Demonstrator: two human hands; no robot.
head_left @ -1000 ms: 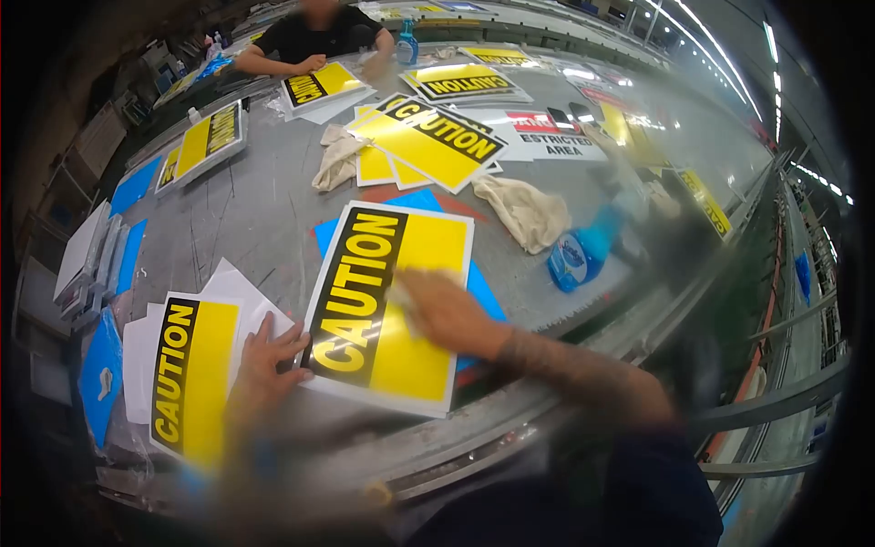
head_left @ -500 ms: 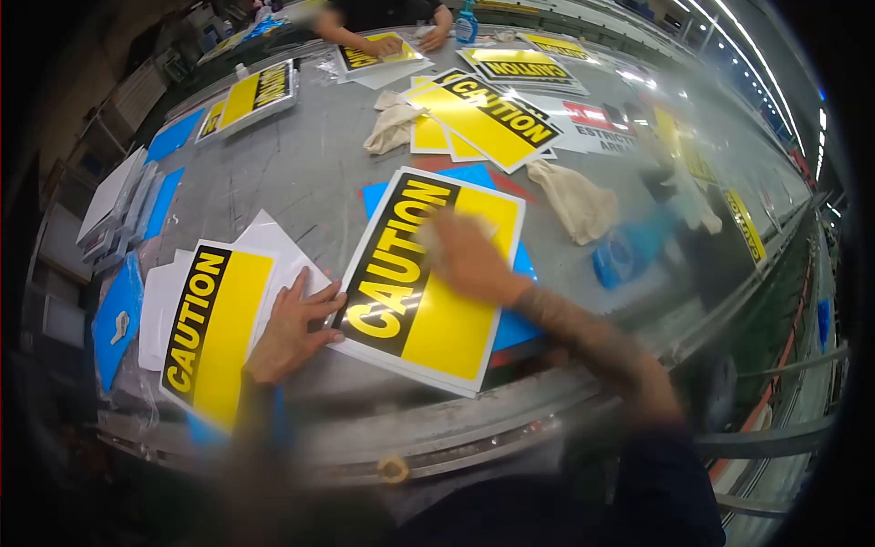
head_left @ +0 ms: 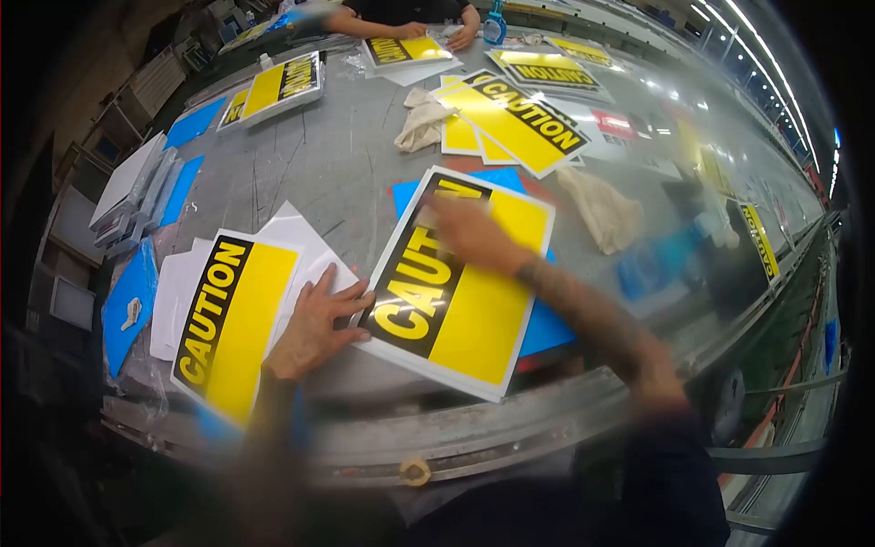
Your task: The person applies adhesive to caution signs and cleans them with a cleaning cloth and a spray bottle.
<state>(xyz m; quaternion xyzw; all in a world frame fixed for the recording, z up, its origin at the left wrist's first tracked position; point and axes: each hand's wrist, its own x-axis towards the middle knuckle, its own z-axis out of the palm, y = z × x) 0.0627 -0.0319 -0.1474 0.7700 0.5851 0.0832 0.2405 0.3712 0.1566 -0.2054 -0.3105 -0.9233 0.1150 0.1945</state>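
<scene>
A yellow and black CAUTION sign (head_left: 497, 301) lies tilted in front of me, on top of other sheets and a blue sheet (head_left: 547, 333). My left hand (head_left: 314, 328) is open, fingers spread, pressing at the sign's left edge and on the white sheets (head_left: 290, 228) beside it. Over the upper part of the lettering is my right hand (head_left: 474, 232), smeared by motion; whether its fingers hold anything cannot be made out. Another CAUTION sign (head_left: 241, 319) rests left of my left hand. To the right lie a beige cloth (head_left: 600, 210) and a blurred blue bottle (head_left: 656, 264).
More CAUTION signs (head_left: 524, 123) overlap farther back, next to a crumpled cloth (head_left: 424, 118). Wrapped stacks (head_left: 132, 196) stand at the left. Across the table, a person's hands (head_left: 463, 36) are at a sign near a blue spray bottle (head_left: 495, 25). A metal rail (head_left: 529, 447) edges the near side.
My right hand has moved up the sign toward its top left, over the lettering. My left hand keeps its place at the edge. The whole view has shifted slightly.
</scene>
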